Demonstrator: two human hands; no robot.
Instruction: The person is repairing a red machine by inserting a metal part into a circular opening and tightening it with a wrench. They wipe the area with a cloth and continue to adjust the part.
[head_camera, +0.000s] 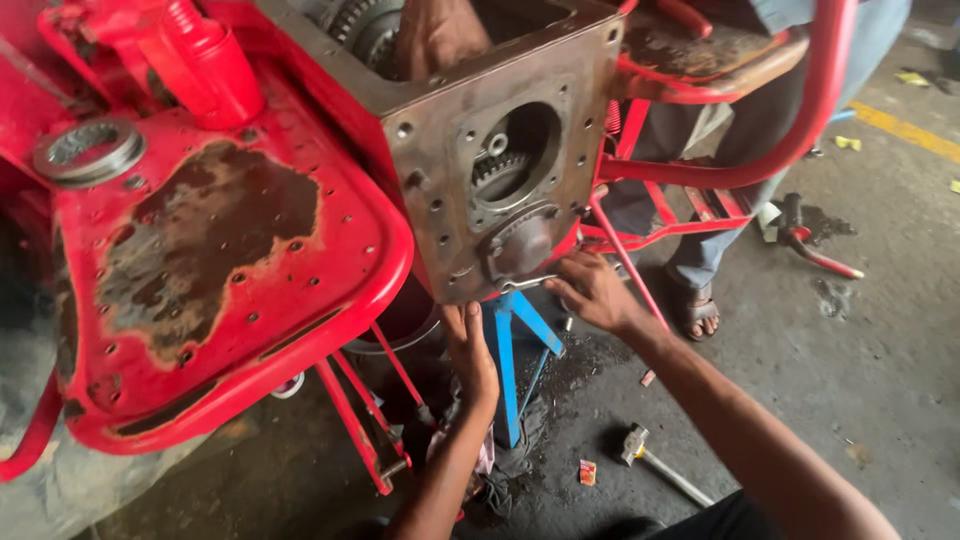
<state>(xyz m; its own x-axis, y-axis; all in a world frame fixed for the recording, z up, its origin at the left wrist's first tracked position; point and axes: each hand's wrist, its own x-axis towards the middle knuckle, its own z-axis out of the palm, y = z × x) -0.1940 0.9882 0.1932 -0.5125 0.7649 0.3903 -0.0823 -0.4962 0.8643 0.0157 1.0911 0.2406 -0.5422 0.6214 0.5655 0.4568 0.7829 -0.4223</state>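
Observation:
A bare-metal gear housing (440, 160) with an open round port showing gears stands in the middle of a red machine frame. A round metal cover (520, 243) sits low on its face. My left hand (470, 345) reaches up under the housing's bottom edge, fingers pressed against it. My right hand (592, 290) is just right of it, fingers on a thin metal tool (527, 283) at the bottom edge below the cover. Another person's hand (435, 35) rests inside the housing's open top.
A worn red fender plate (210, 250) spreads to the left with a metal ring (88, 150) on it. A blue stand (510, 360) props the housing. A hammer (660, 465) lies on the concrete floor. Another person's sandalled foot (700, 310) stands at right.

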